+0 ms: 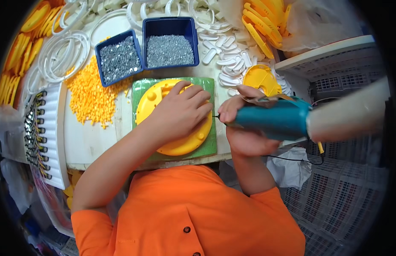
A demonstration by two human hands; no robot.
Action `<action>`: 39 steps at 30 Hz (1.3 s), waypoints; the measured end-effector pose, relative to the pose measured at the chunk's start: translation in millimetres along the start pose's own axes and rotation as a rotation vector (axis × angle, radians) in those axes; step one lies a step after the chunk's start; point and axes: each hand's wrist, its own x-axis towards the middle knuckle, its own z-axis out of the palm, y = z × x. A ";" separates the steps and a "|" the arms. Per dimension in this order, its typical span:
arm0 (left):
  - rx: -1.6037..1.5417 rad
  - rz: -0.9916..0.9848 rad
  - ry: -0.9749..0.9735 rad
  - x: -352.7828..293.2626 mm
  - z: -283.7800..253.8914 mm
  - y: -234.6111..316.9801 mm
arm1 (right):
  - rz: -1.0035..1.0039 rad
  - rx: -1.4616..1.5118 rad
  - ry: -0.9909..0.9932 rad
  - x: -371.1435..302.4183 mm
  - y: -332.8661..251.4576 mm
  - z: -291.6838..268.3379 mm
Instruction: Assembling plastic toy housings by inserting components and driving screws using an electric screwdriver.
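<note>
Disc of yellow plastic (181, 146) lay on a green mat (210, 145) at the middle of the frame, directly under the left hand (179, 113). That hand rested palm down across it, fairly open with the fingers slightly bent and pointing toward the upper right; whether anything small was tucked beneath them could not be told. Being round, the disc offered no long axis, so the line that seemed to count was that of the teal screwdriver (272, 121) just right of the frame's middle. It lay almost level, its thin dark tip (216, 116) facing left toward the disc's right edge. The right hand (242, 123) was closed around the front of the tool, a little blurred, with the disc to its left. The left hand was the nearer one, already touching the disc; the right stood off beside it, only the tip bridging most of the space. Whether that tip touched the rim could not be made out. Above the disc, toward the upper middle, stood two blue bins (169, 66) of small metal pieces (169, 50).
</note>
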 end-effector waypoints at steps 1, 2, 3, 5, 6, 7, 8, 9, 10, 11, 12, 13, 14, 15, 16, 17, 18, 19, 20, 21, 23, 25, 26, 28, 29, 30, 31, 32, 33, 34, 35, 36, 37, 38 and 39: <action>-0.014 -0.052 -0.095 -8.8 -12.7 10.9 | 0.034 0.002 0.010 -9.2 -11.3 8.4; -0.016 -0.053 -0.096 -19.0 -19.3 22.8 | 0.068 0.006 0.017 -17.9 -17.7 14.1; -0.064 -0.127 -0.110 -29.6 -24.3 36.3 | 0.071 0.006 0.018 -26.4 -20.8 18.2; -0.127 -0.235 -0.185 -47.7 -31.4 61.2 | 0.140 0.060 -0.040 -41.7 -23.9 26.1; -0.129 -0.241 -0.183 -52.3 -25.2 67.6 | 0.145 0.059 -0.043 -46.2 -24.6 27.5; -0.009 -0.246 -0.132 -57.7 -14.5 74.5 | 0.179 0.063 -0.041 -50.1 -25.6 30.8; 0.112 -0.250 -0.082 -62.0 -4.7 78.9 | 0.211 0.064 -0.039 -52.6 -25.8 33.2; 0.205 -0.232 -0.058 -65.2 2.4 78.9 | 0.179 0.045 -0.070 -54.0 -23.6 34.2; 0.205 -0.237 -0.057 -66.4 5.6 79.0 | 0.182 0.046 -0.074 -55.6 -20.4 33.6; 0.211 -0.235 -0.024 -67.2 7.6 79.1 | 0.264 -0.011 -0.040 -57.0 -16.8 33.0; 0.218 -0.232 0.009 -67.7 9.7 79.1 | 0.344 -0.069 -0.006 -58.4 -12.2 32.0; 0.218 -0.237 0.013 -67.8 12.2 79.5 | 0.182 -0.037 -0.077 -60.7 -4.9 30.9; 0.212 -0.233 0.033 -67.6 14.8 79.8 | 0.185 -0.038 -0.083 -62.8 -5.6 31.5; 0.207 -0.229 0.053 -68.0 16.1 80.1 | 0.211 -0.058 -0.067 -65.8 -7.5 32.3; 0.208 -0.230 0.056 -67.9 16.5 80.1 | 0.235 -0.080 -0.049 -66.9 -8.5 32.4; 0.213 -0.224 0.057 -67.9 16.5 80.1 | 0.234 -0.082 -0.052 -65.9 -6.3 32.2; 0.219 -0.217 0.057 -67.9 16.2 79.9 | 0.201 -0.059 -0.069 -64.4 -2.6 31.8; 0.219 -0.219 0.062 -67.7 15.6 80.3 | 0.169 -0.037 -0.087 -63.1 -1.3 32.1; 0.218 -0.217 0.064 -67.7 14.8 80.6 | 0.169 -0.039 -0.091 -62.1 -2.9 32.9; 0.217 -0.216 0.065 -67.7 13.8 80.4 | 0.198 -0.044 -0.084 -61.4 -5.6 33.6; 0.209 -0.214 0.033 -69.6 8.4 76.8 | 0.233 -0.041 -0.084 -59.8 -7.7 35.1; 0.200 -0.215 0.000 -69.4 -6.0 66.6 | 0.196 -0.105 -0.054 -54.1 -11.5 37.9; -0.032 -0.199 -0.064 -70.1 -22.8 57.3 | 0.205 -0.098 -0.065 -50.2 -13.9 41.3; -0.258 -0.207 -0.122 -82.4 -46.9 39.0 | 0.183 0.073 -0.134 -41.6 -15.8 50.9; -0.183 -0.174 -0.135 -90.6 -55.4 27.6 | 0.150 0.051 -0.219 -36.0 -13.1 55.2; -0.110 -0.142 -0.149 -99.0 -60.3 19.4 | 0.157 0.052 -0.225 -33.9 -14.5 63.4; -0.081 -0.173 -0.156 -109.0 -60.2 16.1 | 0.301 0.104 -0.185 -32.8 -15.8 73.4; -0.077 -0.192 -0.154 -115.8 -54.9 15.1 | 0.446 0.153 -0.145 -32.1 -14.6 80.0; -0.077 -0.180 -0.106 -123.1 -46.7 14.4 | 0.459 0.158 -0.158 -32.2 -9.3 81.7; -0.078 -0.165 -0.057 -126.5 -42.6 14.1 | 0.444 0.101 -0.219 -32.9 -4.3 81.3; -0.073 -0.162 -0.010 -128.7 -39.1 14.0 | 0.429 0.044 -0.280 -34.2 1.5 79.9; -0.071 -0.177 -0.006 -130.6 -36.7 13.7 | 0.412 -0.014 -0.341 -35.5 7.2 78.5; -0.064 -0.167 0.006 -130.1 -35.2 12.8 | 0.315 0.011 -0.458 -31.0 16.1 76.2; -0.056 -0.157 0.019 -130.1 -33.5 12.3 | 0.323 0.011 -0.465 -32.6 20.7 72.0; -0.057 -0.166 0.023 -130.8 -31.3 12.4 | 0.363 -0.024 -0.496 -34.5 24.3 67.0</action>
